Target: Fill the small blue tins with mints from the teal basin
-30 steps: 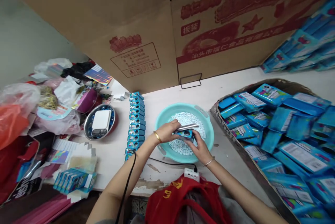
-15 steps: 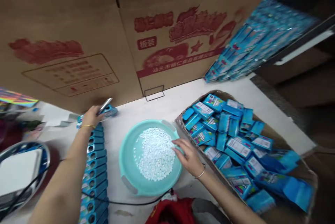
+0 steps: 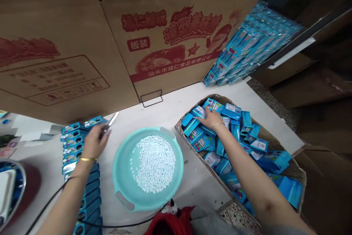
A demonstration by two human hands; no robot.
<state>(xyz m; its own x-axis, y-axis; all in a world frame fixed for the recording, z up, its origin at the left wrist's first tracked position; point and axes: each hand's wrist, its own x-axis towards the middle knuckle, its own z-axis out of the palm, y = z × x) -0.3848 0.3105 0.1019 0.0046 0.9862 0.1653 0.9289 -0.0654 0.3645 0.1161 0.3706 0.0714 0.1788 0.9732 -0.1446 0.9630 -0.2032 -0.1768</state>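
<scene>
My left hand [image 3: 95, 141] is closed around a thin silver metal tool [image 3: 113, 118], its flat end poking out up and to the right. It hovers over the far part of a column of small blue boxes [image 3: 73, 142] with round holes, several showing white pellets. A turquoise basin [image 3: 121, 172] holds a heap of white pellets [image 3: 156, 163] between my arms. My right hand [image 3: 213, 118] reaches into a cardboard tray [image 3: 178, 123] of loose blue boxes, thumb and index finger on either side of one small blue box [image 3: 198, 112].
A large printed carton [image 3: 115, 92] stands along the back. Wrapped stacks of blue boxes [image 3: 247, 48] are at the back right. A black cable [image 3: 123, 225] crosses the near table. A metal bowl [image 3: 23, 180] with a white object stands at the left edge.
My right hand has moved from the basin's right rim to the boxes in the tray. My left hand has moved lower against the column, still holding the metal tool. The view has shifted.
</scene>
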